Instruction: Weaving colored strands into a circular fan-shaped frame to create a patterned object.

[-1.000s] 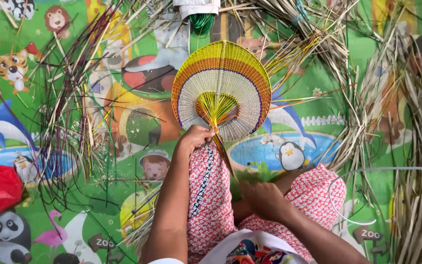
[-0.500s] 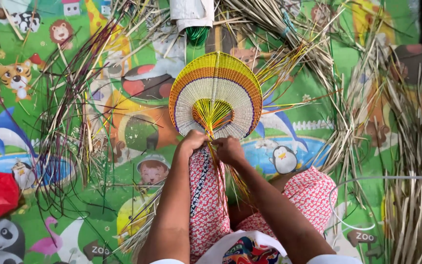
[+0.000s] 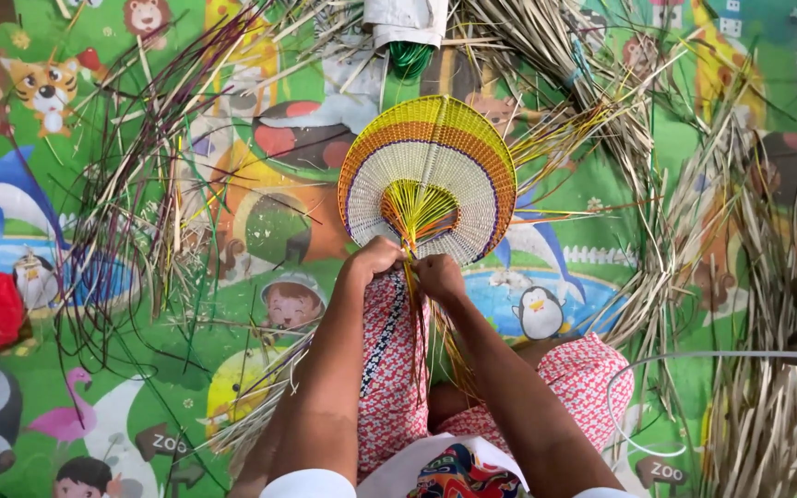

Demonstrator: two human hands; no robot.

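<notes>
Both hands meet at the base of the fan [image 3: 428, 180], right where the yellow strands gather into a stem. The left hand [image 3: 375, 258] is curled shut on that neck from one side, and the right hand [image 3: 437, 275] pinches the same bundle from the other, fingers closed around the loose strands [image 3: 417, 323] that trail down over the patterned cloth on the lap. The fan stands upright just above the knuckles, its yellow, orange and purple bands arching away from the person, its white weave nearest the grip. For the binding at the neck to come out tidy, it looks best to keep the bundle squeezed tight, hold the fan flat and centred, and pull each strand snug against the stem so nothing fans out or slips. The grip sits directly under the fan's yellow core, touching it. Left of the fan lies a scatter of dark reeds [image 3: 140, 184]; right of it, pale straw [image 3: 694, 212] heaped on the play mat [image 3: 232, 304].
</notes>
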